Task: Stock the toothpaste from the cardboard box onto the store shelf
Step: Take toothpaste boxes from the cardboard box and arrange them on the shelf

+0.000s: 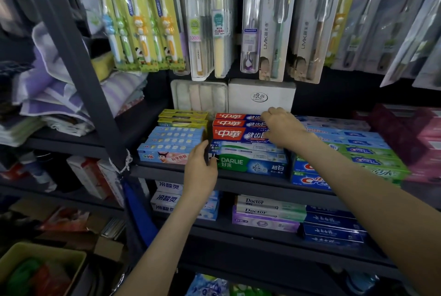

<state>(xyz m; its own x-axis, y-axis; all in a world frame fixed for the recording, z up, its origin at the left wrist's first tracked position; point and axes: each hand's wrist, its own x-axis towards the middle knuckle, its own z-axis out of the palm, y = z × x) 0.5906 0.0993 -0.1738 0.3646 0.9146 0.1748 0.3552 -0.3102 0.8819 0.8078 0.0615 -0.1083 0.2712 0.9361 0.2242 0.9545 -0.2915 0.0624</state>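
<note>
stocking looks well along: the middle shelf [238,182] is packed nearly edge to edge with toothpaste. the red toothpaste boxes [232,126] sit three high at centre, on top of the darlie boxes [248,164].

the right hand [282,128] lies over the right half of the red stack, fingers curled round it from the top and thumb low on the front face, so it seems to be seating or squaring that stack. the left hand [200,166] is flat and open, fingers straight, pressed against the 9 o'clock end of the darlie boxes and gripping nothing.

an open box [47,246] sits at 7 o'clock on the floor, perhaps the cardboard box. its contents are blurred, so how much stock is left cannot be told.

room is tight. at 9 o'clock of the stack the pale blue boxes [171,143] stand just beside it, with only a narrow slot where the left hand sits. at 3 o'clock the crest boxes [346,159] touch or nearly touch it. at 12 o'clock a white carton [261,96] stands close behind, and hanging toothbrush packs [269,21] drop low over the shelf, limiting lift. the free way out is toward 6 o'clock, over the shelf's front lip. any further boxes would likely need to go on top of a stack or on the lower shelf [262,236].
</note>
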